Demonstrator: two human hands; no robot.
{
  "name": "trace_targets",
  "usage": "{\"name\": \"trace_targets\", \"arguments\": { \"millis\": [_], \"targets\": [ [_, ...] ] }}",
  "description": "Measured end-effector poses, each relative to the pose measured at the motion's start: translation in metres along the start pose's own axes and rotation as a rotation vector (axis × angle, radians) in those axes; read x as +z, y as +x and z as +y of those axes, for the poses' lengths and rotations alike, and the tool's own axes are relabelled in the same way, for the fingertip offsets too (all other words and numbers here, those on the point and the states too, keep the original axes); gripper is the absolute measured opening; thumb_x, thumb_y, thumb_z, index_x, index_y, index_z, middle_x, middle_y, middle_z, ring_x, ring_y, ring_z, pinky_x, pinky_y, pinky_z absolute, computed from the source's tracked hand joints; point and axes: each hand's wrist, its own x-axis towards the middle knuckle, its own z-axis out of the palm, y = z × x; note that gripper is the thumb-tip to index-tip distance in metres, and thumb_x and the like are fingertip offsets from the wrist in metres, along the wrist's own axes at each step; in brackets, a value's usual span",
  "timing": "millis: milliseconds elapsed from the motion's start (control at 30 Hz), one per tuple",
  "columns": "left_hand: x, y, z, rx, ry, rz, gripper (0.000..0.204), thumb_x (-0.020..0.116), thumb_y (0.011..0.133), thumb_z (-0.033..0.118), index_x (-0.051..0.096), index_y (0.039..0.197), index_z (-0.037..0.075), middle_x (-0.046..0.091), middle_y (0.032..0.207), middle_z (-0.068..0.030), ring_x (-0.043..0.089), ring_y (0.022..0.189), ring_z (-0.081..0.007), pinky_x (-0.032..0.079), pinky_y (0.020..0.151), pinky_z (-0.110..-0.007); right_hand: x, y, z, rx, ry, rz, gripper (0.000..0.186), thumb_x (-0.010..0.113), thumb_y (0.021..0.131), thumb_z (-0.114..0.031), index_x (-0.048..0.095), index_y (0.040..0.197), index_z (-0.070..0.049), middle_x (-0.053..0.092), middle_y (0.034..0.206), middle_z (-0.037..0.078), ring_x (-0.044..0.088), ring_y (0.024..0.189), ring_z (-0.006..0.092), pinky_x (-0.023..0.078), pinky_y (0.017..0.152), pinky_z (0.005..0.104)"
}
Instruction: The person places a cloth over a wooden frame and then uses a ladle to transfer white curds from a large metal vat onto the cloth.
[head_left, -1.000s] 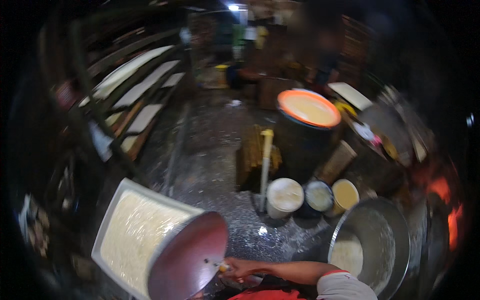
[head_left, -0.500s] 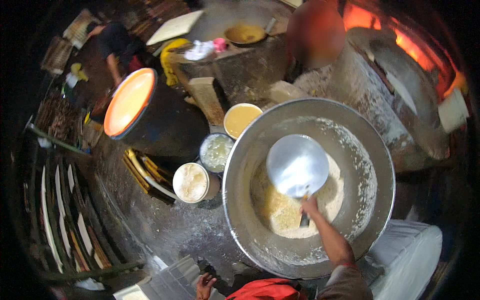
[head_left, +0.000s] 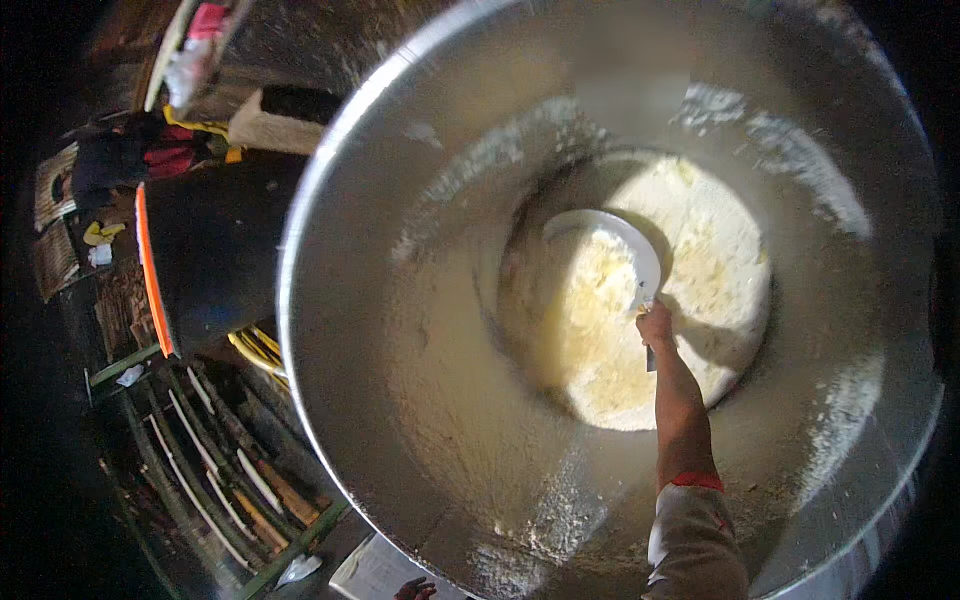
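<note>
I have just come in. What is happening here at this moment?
The right hand grips a metal scoop, down inside a large metal vessel. The scoop is tilted over a pale, lumpy mass at the bottom; whether it touches is hard to tell. The left hand shows at the picture's lower edge, outside the vessel, partly cut off.

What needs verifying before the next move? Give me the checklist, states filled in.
1. Right hand closed on the handle of the metal scoop: ok.
2. Scoop inside the big metal basin, at the pale mixture: ok.
3. Scoop's depth in the mixture: cannot tell.
4. Right sleeve clear of the mixture: ok.
5. Left hand away from the scoop: ok.
6. Left hand empty: cannot tell, cut off by the lower edge.
</note>
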Motion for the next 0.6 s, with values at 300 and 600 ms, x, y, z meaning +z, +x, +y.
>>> {"name": "trace_targets", "arguments": {
  "millis": [300,600],
  "targets": [
    [0.030,-0.015,0.021,-0.093,-0.079,0.099,0.046,0.054,0.091,0.029,0.049,0.126,-0.001,0.065,0.109,-0.0108,0.063,0.098,-0.0174,0.051,0.077,-0.029,0.091,-0.058,0.048,0.299,0.299,-0.679,0.037,0.069,0.075,-0.008,0.046,0.104,0.000,0.054,0.059,0.010,0.052,0.042,0.0192,0.045,0.038,0.0352],
    [0.020,0.024,-0.124,0.006,-0.275,-0.065,0.043,0.063,0.089,0.026,0.053,0.125,0.006,0.064,0.107,-0.0078,0.063,0.096,-0.0166,0.052,0.078,-0.031,-0.050,-0.163,0.058,0.185,0.127,-0.879,0.020,0.061,0.085,-0.009,0.049,0.096,0.004,0.060,0.068,0.015,0.058,0.050,0.0221,0.051,0.045,0.0383]
  ]
}}
